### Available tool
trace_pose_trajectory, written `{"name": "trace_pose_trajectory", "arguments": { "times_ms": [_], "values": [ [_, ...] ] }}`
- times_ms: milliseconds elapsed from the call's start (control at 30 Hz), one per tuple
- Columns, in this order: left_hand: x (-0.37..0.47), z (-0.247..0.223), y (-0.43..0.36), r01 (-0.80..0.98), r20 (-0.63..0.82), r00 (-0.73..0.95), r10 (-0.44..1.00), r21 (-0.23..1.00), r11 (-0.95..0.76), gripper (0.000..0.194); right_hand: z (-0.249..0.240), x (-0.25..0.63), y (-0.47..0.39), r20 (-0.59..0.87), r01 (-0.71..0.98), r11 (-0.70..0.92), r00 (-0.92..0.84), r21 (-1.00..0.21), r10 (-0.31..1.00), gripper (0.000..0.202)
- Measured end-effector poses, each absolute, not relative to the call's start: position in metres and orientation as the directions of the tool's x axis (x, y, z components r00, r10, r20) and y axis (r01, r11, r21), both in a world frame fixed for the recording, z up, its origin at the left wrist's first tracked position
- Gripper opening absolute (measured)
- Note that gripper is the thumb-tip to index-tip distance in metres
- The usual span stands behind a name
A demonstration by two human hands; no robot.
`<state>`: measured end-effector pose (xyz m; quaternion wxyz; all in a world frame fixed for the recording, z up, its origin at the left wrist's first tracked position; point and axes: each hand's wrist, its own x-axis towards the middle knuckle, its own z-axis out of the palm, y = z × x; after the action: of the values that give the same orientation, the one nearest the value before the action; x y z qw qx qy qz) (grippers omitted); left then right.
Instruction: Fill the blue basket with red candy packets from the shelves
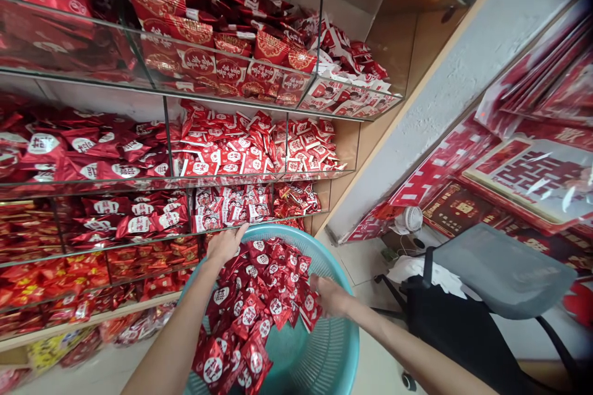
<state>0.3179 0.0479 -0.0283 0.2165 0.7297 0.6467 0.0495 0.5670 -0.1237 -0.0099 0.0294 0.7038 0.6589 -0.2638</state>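
A turquoise plastic basket (340, 333) stands below me, partly filled with small red snack packets (259, 290) bearing white round labels. At the basket's far left rim is my left hand (225, 245), closed over the edge, with one digit stretched along it and the other fingers largely hidden. Inside the right part of the basket, my right hand (330, 297) has its fingers curled against a red packet (309, 307) at the edge of the heap. Bare basket floor shows below that hand.
Shelves with glass fronts (227, 182) hold many red packets at the left and ahead. A black chair (463, 327) with a grey back stands at the right. Behind it are red printed goods (542, 173) and a small white fan (411, 220). Bagged goods (60, 349) lie under the lowest shelf.
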Motion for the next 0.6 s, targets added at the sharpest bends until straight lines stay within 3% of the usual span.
{"name": "trace_pose_trajectory", "arguments": {
  "times_ms": [100, 333, 467, 600],
  "values": [
    [0.318, -0.029, 0.048, 0.919, -0.202, 0.161, 0.966, 0.387, -0.072, 0.081, -0.002, 0.569, -0.120, -0.454, 0.968, -0.092, -0.026, -0.235, 0.891, 0.024],
    [0.318, -0.027, 0.047, 0.922, -0.204, 0.152, 0.967, 0.382, -0.064, 0.080, -0.004, 0.564, -0.111, -0.404, 0.995, -0.092, 0.072, -0.030, 0.912, 0.033],
    [0.318, -0.028, 0.046, 0.924, -0.187, 0.145, 0.972, 0.378, -0.065, 0.082, 0.001, 0.559, -0.103, -0.378, 0.997, -0.075, 0.080, 0.028, 0.922, 0.036],
    [0.317, -0.031, 0.044, 0.919, -0.157, 0.138, 0.978, 0.388, -0.067, 0.081, 0.050, 0.544, -0.084, -0.281, 1.000, -0.003, 0.005, 0.009, 0.960, 0.024]
  ]
}}
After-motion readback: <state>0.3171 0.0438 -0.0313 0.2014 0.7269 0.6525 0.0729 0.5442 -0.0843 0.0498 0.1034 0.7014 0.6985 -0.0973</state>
